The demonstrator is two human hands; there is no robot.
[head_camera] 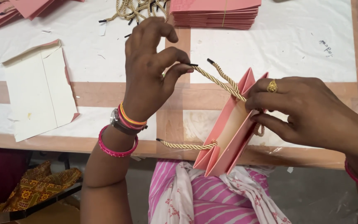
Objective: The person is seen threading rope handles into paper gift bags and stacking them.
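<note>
Pink paper bag [228, 137], matte card with sharp gusset folds, held open and tilted over the near edge of the worktop [270, 49]. Threaded through its upper wall, a twisted gold cord [222, 81], glossy and rope-like, with stiff black tips. Left hand [150, 70], above and left of the bag, pinched shut on one black-tipped cord end between thumb and forefinger, other fingers curled. Right hand [303, 108], at the bag's right rim, closed on the wall and the cord there, a gold ring on one finger. Hanging from the bag's lower left side, a second cord end [185, 145]. Far left of the bag, a flattened cream-faced bag blank [40, 93] with pink edges. Beyond the bag, at the far edge, a neat stack of flat pink bags [214, 14]; left of that, a loose heap of gold cords [139, 9]. Under everything, smooth white sheeting crossed by pale brown bands.
</note>
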